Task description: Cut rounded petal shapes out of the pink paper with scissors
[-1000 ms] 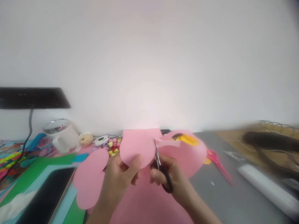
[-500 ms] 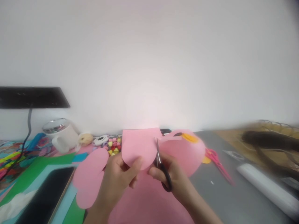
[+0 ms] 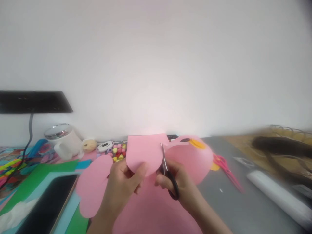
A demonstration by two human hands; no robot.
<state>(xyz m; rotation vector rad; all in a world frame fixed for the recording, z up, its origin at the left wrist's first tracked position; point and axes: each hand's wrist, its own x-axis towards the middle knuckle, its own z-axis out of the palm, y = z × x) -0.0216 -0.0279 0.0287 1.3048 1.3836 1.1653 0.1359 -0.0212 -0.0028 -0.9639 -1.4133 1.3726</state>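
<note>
I have the pink paper piece (image 3: 145, 148) at the centre of my view, above the near middle of the table: smooth, matte and thin, straight along its far edge and rounded at its near end. The left hand (image 3: 125, 182) pinches that rounded end, thumb on top and fingers curled beneath. The right hand (image 3: 176, 177) is closed around the black-handled scissors (image 3: 166, 167), whose slim, shiny metal blades slant to the paper's right edge; I see only a narrow angle between them.

Beneath both hands I make out a broad pink sheet (image 3: 156, 211). To the right bulges a rounded pink form (image 3: 197, 165) bearing a flat yellow oval (image 3: 198, 144) and a dark oval beside it. Farther right, pink scissors (image 3: 229, 172) rest on the grey tabletop (image 3: 214, 208), near a long white bar (image 3: 278, 196).

On the left I find curved pink cutouts (image 3: 94, 178), glossy small beads (image 3: 118, 150), a white mug (image 3: 68, 143) with a shiny lid, and a flat black phone (image 3: 48, 203) over green and pale blue sheets.
</note>
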